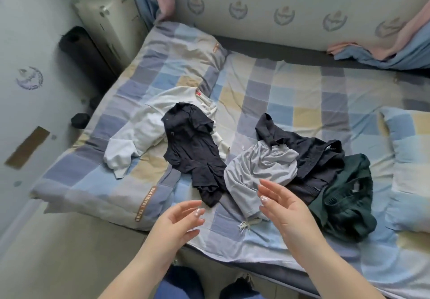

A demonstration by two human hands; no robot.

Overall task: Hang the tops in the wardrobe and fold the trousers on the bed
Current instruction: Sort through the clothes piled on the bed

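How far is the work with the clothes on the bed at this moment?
Nothing looks done yet. Five garments lie unfolded on the bed: a white top, a black top, a grey garment, a black garment and a dark green garment. The left hand and right hand hover open, holding nothing. All hanging and folding remains.
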